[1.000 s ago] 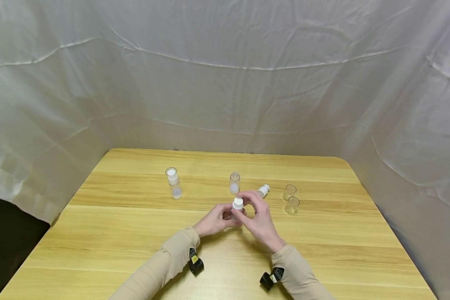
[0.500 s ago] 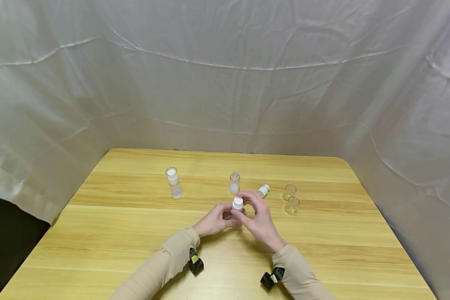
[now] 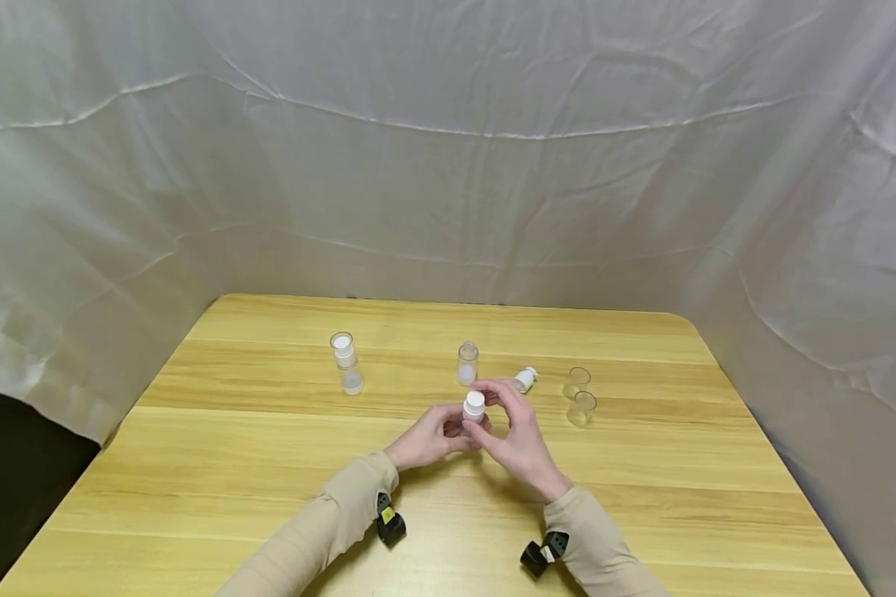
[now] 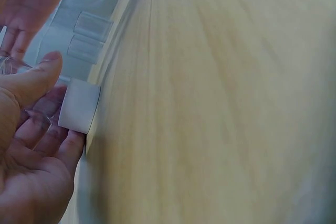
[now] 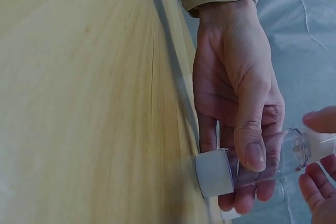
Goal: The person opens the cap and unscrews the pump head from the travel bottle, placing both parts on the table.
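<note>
Near the middle of the table both hands hold one small clear pump bottle (image 5: 278, 153) with a white top (image 3: 474, 401). My left hand (image 3: 427, 439) grips the clear body, thumb on one side and fingers on the other. Below those fingers shows the bottle's white base (image 4: 80, 106), close over the table. Thumb and fingers of my right hand (image 3: 518, 439) pinch the white top from the right. In the head view the hands hide most of the body. Just behind them lies a white pump head (image 3: 525, 380).
Behind the hands a clear bottle (image 3: 467, 365) stands upright without a pump. Further left is a bottle (image 3: 347, 365) with a white top under a clear cover. Two clear caps (image 3: 578, 382) (image 3: 581, 410) stand at the right. Pale curtains (image 3: 448, 199) surround the wooden table (image 3: 194, 464).
Both hands stay on the pump bottle in the same spot. The right wrist has shifted very slightly to the right.
</note>
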`<state>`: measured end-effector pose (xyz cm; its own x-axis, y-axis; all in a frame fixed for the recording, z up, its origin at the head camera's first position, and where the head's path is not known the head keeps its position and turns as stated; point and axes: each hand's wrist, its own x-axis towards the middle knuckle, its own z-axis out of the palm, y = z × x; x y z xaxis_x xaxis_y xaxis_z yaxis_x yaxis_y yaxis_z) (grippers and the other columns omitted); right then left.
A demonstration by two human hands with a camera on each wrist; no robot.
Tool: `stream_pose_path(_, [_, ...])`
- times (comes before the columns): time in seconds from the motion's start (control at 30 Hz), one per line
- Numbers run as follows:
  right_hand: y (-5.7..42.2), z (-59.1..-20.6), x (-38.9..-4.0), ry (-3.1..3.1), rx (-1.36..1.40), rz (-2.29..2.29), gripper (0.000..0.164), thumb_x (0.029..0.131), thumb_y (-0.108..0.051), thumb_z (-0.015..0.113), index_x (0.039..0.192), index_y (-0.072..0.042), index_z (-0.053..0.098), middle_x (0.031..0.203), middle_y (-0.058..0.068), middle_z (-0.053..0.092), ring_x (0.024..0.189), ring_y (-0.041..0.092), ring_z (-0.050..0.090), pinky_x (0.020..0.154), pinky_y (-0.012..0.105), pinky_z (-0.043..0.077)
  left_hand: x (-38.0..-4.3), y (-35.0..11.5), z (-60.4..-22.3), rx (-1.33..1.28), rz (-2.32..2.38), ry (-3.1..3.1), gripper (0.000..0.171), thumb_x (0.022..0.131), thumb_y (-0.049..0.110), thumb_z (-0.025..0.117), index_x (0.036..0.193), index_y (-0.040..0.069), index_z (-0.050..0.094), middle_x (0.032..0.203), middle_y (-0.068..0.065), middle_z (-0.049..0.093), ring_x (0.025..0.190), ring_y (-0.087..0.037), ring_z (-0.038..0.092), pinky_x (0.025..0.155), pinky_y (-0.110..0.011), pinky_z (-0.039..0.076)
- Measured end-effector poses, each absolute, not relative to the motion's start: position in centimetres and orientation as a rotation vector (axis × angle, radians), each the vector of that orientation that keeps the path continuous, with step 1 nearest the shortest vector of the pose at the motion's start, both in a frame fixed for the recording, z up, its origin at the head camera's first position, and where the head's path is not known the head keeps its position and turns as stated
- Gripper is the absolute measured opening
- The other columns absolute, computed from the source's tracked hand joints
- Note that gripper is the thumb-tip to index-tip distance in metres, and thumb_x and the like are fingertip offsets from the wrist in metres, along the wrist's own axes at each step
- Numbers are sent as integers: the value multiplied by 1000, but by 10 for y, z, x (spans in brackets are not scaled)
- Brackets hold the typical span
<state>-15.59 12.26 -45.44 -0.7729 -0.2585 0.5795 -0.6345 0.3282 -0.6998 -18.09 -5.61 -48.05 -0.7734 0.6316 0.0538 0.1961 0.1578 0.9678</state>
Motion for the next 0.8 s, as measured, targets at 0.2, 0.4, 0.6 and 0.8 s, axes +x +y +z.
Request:
stream_pose_path(0.2, [122,-453,-155,-2262,775,1422,51,75,6,82,120,-2,61,111,11,67,100,19,64,92,31,59,-179,-56,-478,805,1664,2063,45,92,3,68,134,-7,56,134,-24,63,127,-38,61,108,-19,50])
stream_pose_path(0.4, [123,-453,-155,-2234,792,1448,49,76,8,80,121,0,62,112,13,67,103,22,65,99,25,57,-180,-56,-478,805,1646,2092,46,92,5,69,136,-5,56,137,-22,62,128,-36,60,111,-30,50])
stream_pose_path(0.6, [124,-453,-155,-2221,830,1482,48,78,12,76,123,3,61,115,16,66,106,20,64,103,21,54,-181,-55,-478,796,1631,2110,44,93,5,69,134,-5,57,136,-22,63,126,-35,61,110,-30,51])
stream_pose_path(0.8, [126,-451,-154,-2260,863,1516,50,80,13,74,127,2,59,121,18,65,110,24,64,107,24,53,-180,-56,-480,782,1642,2096,42,93,4,68,132,-6,58,134,-23,63,126,-36,61,111,-33,51])
